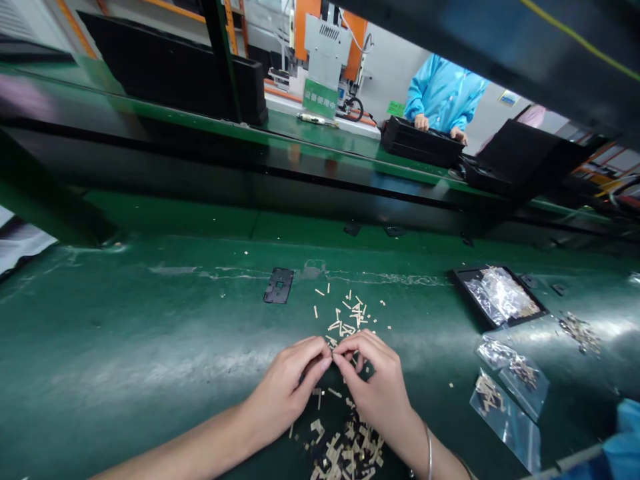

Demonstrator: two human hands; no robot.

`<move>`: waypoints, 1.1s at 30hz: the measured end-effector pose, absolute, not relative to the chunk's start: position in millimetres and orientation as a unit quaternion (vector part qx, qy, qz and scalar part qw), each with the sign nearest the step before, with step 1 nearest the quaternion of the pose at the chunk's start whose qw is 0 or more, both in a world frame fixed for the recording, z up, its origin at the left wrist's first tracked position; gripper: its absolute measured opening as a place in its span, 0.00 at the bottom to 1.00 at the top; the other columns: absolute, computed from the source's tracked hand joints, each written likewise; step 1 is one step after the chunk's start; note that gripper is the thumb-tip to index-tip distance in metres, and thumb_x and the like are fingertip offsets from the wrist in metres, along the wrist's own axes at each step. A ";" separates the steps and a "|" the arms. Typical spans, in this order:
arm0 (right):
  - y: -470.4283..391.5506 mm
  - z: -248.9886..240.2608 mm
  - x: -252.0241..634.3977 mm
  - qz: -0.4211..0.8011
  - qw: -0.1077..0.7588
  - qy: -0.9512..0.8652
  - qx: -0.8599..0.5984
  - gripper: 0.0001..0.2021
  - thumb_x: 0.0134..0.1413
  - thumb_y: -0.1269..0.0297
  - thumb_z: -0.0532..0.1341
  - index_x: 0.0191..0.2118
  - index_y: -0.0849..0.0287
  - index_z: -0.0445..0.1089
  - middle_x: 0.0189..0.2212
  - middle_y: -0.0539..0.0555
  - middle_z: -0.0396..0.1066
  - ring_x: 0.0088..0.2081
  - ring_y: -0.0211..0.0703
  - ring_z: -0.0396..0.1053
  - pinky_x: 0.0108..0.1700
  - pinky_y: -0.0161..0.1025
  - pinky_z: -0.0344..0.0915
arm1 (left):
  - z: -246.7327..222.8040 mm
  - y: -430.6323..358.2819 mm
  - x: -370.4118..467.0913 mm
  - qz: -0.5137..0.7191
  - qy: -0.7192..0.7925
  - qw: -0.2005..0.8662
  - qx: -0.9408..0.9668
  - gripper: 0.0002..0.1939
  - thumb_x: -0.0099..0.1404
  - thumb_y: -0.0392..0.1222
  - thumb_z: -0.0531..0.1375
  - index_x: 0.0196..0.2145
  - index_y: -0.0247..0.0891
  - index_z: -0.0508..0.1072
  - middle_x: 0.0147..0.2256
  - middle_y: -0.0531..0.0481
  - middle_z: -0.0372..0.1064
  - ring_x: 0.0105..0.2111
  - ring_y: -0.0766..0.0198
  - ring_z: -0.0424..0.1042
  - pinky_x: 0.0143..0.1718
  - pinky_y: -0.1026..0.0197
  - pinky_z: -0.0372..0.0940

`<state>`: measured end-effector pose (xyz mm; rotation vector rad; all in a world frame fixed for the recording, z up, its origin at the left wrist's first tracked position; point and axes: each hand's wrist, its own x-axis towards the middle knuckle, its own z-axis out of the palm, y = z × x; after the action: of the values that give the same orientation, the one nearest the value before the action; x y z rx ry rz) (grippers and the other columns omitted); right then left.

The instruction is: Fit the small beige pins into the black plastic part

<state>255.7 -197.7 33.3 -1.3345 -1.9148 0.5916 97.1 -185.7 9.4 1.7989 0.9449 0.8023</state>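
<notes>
My left hand (293, 383) and my right hand (373, 377) meet fingertip to fingertip over the green mat (150, 347), pinching a tiny beige piece between them at about the centre. Just beyond the fingertips lies a scatter of small beige strips (347, 317). A denser heap of the same beige strips (350, 450) lies near my wrists. A small flat black plate (279, 285) with cut-outs rests on the mat further away, to the left of the scatter.
A black tray (497, 297) with clear bags sits at the right. Two clear plastic bags (510, 390) with small parts lie nearer, and loose parts (580, 330) beside them. Across the conveyor (300, 143), a person in a blue coat (443, 90) handles a black tray (420, 140).
</notes>
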 end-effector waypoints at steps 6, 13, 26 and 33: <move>-196.1 36.2 256.3 0.228 0.363 -0.754 -0.497 0.06 0.53 0.74 0.57 0.30 0.58 0.68 0.25 0.50 0.69 0.25 0.37 0.62 0.30 0.35 0.61 | 8.8 -187.3 96.2 0.335 0.401 0.466 0.713 0.09 0.65 0.41 0.50 0.28 0.37 0.62 0.22 0.55 0.56 0.23 0.67 0.56 0.25 0.66 0.52; -199.3 33.4 253.5 0.237 0.401 -0.724 -0.509 0.04 0.54 0.72 0.57 0.31 0.58 0.68 0.26 0.50 0.70 0.26 0.37 0.64 0.28 0.34 0.62 | 12.0 -187.4 95.8 0.344 0.369 0.489 0.711 0.13 0.67 0.39 0.48 0.25 0.37 0.62 0.22 0.54 0.57 0.24 0.67 0.58 0.27 0.65 0.53; -199.4 36.3 253.8 0.202 0.429 -0.734 -0.487 0.06 0.54 0.74 0.56 0.31 0.57 0.68 0.26 0.51 0.70 0.29 0.38 0.67 0.33 0.37 0.64 | 11.9 -187.3 94.5 0.341 0.385 0.486 0.707 0.13 0.67 0.40 0.47 0.26 0.37 0.66 0.23 0.53 0.61 0.25 0.66 0.61 0.28 0.65 0.56; -199.6 38.7 253.9 0.173 0.410 -0.757 -0.478 0.06 0.53 0.72 0.57 0.33 0.57 0.70 0.29 0.54 0.70 0.32 0.42 0.67 0.35 0.40 0.65 | 11.0 -188.0 95.2 0.364 0.390 0.430 0.728 0.10 0.66 0.37 0.50 0.31 0.37 0.69 0.24 0.50 0.65 0.25 0.65 0.63 0.28 0.64 0.58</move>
<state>253.9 -199.6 38.7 -1.2039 -1.9074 0.4368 95.2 -188.0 11.0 1.8165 0.9731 0.9094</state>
